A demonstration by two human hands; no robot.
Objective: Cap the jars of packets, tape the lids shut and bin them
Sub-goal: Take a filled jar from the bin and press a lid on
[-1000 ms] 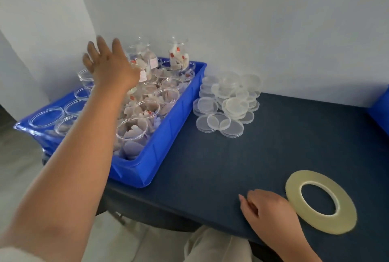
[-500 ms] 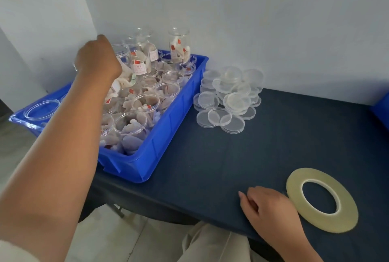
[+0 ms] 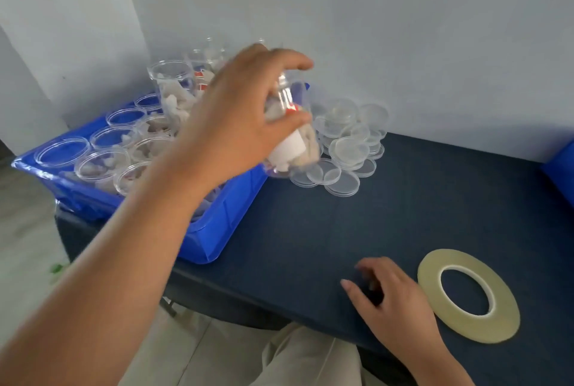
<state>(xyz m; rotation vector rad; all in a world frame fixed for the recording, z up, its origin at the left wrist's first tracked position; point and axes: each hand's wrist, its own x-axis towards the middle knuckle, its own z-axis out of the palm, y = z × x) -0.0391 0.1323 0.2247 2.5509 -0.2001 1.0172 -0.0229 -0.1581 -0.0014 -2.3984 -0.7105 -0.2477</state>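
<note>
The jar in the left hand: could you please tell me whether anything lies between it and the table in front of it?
Nothing visible does. The left hand holds the jar in the air by the blue bin; the lids lie behind it, and the right hand and tape roll sit off to the right.

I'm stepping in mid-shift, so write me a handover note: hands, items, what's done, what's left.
Left hand grips a clear jar of packets, lifted over the right edge of the blue bin.
Right hand rests on the table, holding nothing, beside the tape roll.
Loose lids lie piled by the wall.
Done: nothing visible; the bin's jars stand uncapped.
Left: cap this jar, tape it, bin it, repeat.
</note>
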